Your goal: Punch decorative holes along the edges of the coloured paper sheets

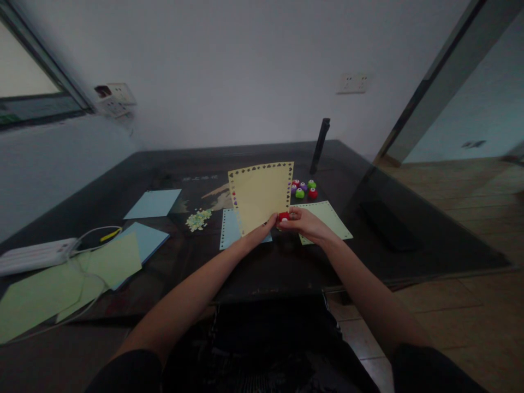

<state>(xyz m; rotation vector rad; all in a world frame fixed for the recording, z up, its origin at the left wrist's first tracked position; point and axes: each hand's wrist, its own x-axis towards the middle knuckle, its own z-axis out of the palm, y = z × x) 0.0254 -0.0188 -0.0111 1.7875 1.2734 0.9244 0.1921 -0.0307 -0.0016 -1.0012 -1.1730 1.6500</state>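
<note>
My left hand (261, 231) is closed on the lower edge of a pale yellow sheet of paper (262, 194), which stands tilted up with small shapes punched along its borders. A red craft paper punch (284, 218) is gripped in my right hand (305, 222), at the sheet's lower right corner. Whether the corner sits inside the punch's slot I cannot tell. Beneath the raised sheet lies a blue punched sheet (229, 232), partly covered. Under my right hand and wrist rests a pale green punched sheet (329, 218).
Several red, green and purple punches (301, 193) stand behind the sheet. Paper cut-outs (198, 219) lie heaped on the dark table (164, 284). Farther left are blue sheets (153, 203), green sheets (41, 295) and a white power strip (36, 255) with its cable. A black upright object (320, 144) stands behind.
</note>
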